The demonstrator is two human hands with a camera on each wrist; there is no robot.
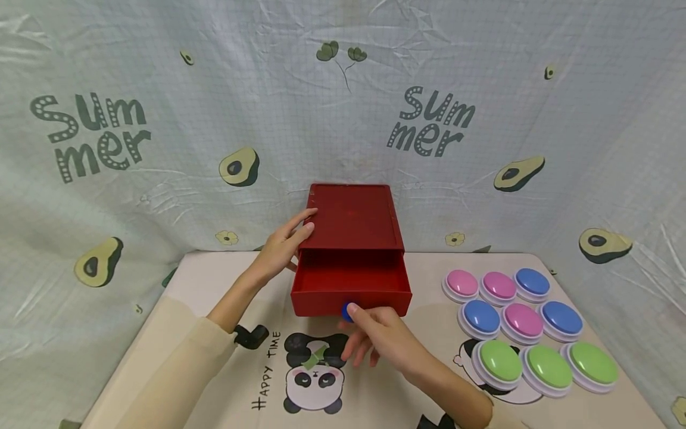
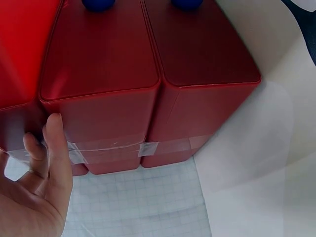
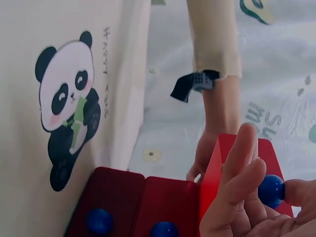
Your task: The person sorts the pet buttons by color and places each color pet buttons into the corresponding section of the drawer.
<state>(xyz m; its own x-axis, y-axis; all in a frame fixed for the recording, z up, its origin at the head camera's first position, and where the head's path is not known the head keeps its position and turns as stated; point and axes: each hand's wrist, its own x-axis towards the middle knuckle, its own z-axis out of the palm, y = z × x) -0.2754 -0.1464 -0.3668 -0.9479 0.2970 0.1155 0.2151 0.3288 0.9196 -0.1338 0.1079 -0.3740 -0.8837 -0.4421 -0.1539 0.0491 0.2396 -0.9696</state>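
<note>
A red drawer cabinet (image 1: 354, 217) stands in the middle of the table, its top drawer (image 1: 351, 302) pulled out and bare inside. At the cabinet's left side my left hand (image 1: 280, 250) rests with extended fingers, fingertips at the top edge. The left wrist view shows its fingers against the cabinet's side (image 2: 106, 118). In front of the drawer, my right hand (image 1: 383, 336) pinches the blue knob (image 3: 271, 191), thumb on top and fingers lower down. Two lower drawers are shut, each with a blue knob (image 3: 100, 220).
Several round push buttons (image 1: 522, 320), pink, blue and green, stand in rows at the right. The table (image 1: 214, 393) bears panda pictures, one (image 1: 314, 381) before the cabinet. A printed fabric curtain (image 1: 343, 119) hangs close behind the cabinet.
</note>
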